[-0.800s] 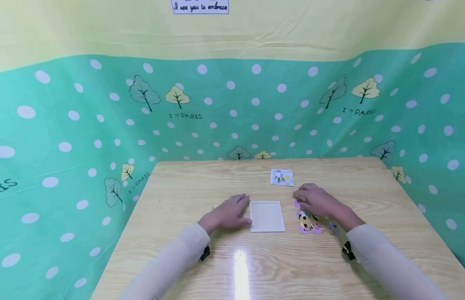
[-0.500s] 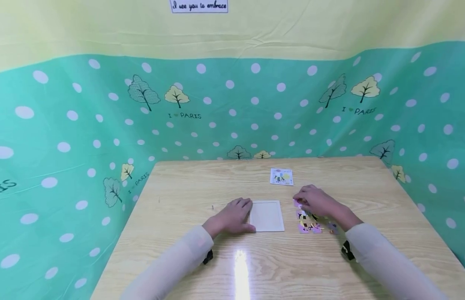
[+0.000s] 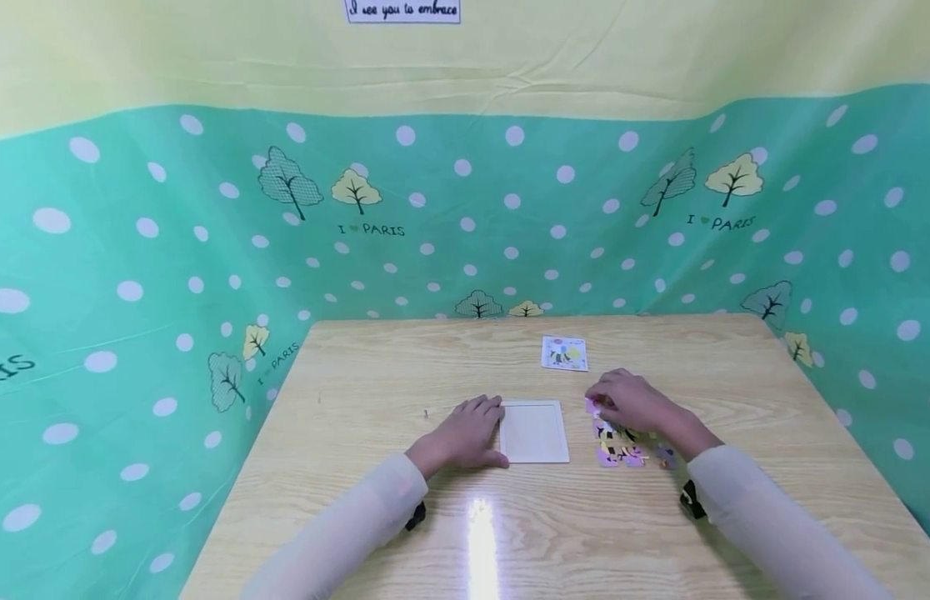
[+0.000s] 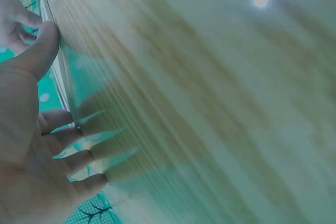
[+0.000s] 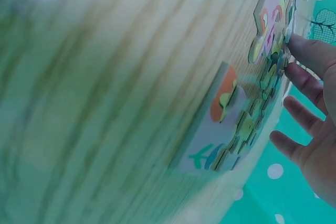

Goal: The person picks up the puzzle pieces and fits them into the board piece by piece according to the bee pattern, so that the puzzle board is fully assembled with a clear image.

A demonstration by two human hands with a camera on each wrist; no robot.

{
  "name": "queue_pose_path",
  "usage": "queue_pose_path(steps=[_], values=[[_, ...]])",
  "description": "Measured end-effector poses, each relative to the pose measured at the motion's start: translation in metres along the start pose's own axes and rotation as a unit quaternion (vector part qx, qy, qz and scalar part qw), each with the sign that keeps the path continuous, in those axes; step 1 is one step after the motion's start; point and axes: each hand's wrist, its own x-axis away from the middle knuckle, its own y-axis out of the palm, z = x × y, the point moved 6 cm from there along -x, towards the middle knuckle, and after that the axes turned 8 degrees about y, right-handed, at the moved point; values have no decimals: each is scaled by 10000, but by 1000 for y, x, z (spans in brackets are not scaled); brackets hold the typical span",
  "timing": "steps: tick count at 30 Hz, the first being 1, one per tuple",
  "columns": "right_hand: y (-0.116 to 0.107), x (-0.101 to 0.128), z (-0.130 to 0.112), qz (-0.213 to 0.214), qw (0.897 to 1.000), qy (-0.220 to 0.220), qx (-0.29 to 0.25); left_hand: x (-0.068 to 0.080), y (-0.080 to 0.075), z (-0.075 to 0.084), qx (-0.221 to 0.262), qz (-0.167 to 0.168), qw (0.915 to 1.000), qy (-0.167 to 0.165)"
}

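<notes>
A square white puzzle tray (image 3: 534, 433) with a raised rim lies mid-table. At its left side rests my left hand (image 3: 468, 433), thumb by the near corner and fingers by the far corner; the left wrist view shows the thumb (image 4: 44, 51) against the tray's edge. To the right, several jigsaw pieces (image 3: 618, 454) with purple, yellow and black print lie grouped. Over their far part, my right hand (image 3: 633, 402) pinches a purple puzzle piece (image 3: 591, 406) between thumb and forefinger, partly covered by the fingers. Its other fingers (image 5: 302, 116) stay spread in the right wrist view.
Behind the tray lies a square picture card (image 3: 564, 353) with a bee print. A tiny dark speck (image 3: 426, 414) is on the wooden table (image 3: 390, 358) at left. A green dotted curtain (image 3: 435, 217) stands along the table's back and sides.
My left hand has shifted slightly right and nearer, its thumb now by the tray's near left corner. The right hand's fingertips have stayed over the far pieces, with almost no movement.
</notes>
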Motion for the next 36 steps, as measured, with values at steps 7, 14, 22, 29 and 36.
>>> queue_pose_path(steps=[7, 14, 22, 29, 36], values=[[2, -1, 3, -57, 9998, 169, -31, 0, 1, -2, 73, 92, 9999, 52], [2, -4, 0, -109, 9999, 92, -72, 0, 3, -3, 152, 77, 9998, 52], [1, -12, -18, -130, 9995, -59, -295, -1, 7, -6, 153, 116, 9998, 68], [4, -21, -36, -113, 9987, -284, -399, -2, 7, -7, 187, 96, 9998, 41], [7, -28, -52, -171, 9978, -408, -492, -1, 6, -7, 118, 58, 9999, -26]])
